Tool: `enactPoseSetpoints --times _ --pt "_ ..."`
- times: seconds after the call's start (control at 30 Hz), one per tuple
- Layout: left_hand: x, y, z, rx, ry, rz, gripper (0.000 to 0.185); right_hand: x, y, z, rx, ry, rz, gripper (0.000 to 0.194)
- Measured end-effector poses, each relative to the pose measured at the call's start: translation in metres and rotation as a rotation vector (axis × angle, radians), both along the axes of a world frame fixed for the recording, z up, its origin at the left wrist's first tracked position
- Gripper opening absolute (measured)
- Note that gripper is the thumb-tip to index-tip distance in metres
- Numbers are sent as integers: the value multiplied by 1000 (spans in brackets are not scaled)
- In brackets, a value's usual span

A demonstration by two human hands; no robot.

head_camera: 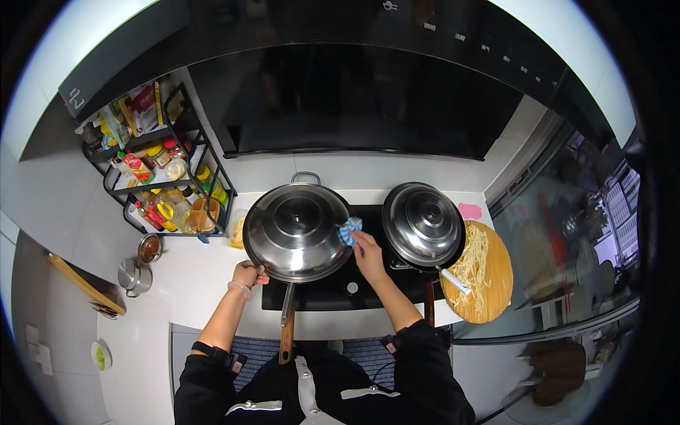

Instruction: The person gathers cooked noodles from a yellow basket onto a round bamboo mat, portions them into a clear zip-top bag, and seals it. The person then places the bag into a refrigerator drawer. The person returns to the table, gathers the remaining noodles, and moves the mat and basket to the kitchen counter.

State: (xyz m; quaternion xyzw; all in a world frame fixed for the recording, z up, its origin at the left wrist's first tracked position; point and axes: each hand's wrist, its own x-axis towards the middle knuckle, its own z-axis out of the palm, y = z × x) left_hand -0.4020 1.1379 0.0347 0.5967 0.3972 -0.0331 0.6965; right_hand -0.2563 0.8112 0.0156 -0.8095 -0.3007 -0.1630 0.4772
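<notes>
A wide steel lid with a black knob (297, 232) covers the large wok on the left side of the black gas hob (340, 291). My left hand (251, 275) touches the lid's lower left rim, fingers curled at its edge. At the lid's right rim, my right hand (367, 251) holds a crumpled blue-and-white cloth (350, 230) between its fingertips. A metal handle (288, 304) and a wooden handle (286, 340) extend towards me below the lid. The food under the lid, if any, is hidden.
A second lidded pan (424, 226) stands on the right burner. Beside it, a round wooden board (498, 271) bears pale noodle-like strips (476, 260) and a white-handled utensil (456, 281). At left are a condiment rack (159, 183), a small steel pot (135, 277) and a bowl of red sauce (150, 248).
</notes>
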Motion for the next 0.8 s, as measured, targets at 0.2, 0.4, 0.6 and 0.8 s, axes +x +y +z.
enactPoseSetpoints --times 0.2,0.4,0.6,0.8 --pt "2 0 -9 -4 -36 -1 9 81 52 3 -17 179 -183 28" --pt "5 -2 -18 -58 -94 14 14 164 141 20 -218 417 -277 20" --pt "5 -11 -12 -54 -110 69 13 157 247 26 -311 244 200 24" --pt "5 -16 -12 -57 -127 96 16 75 268 30 -418 -151 735 32"
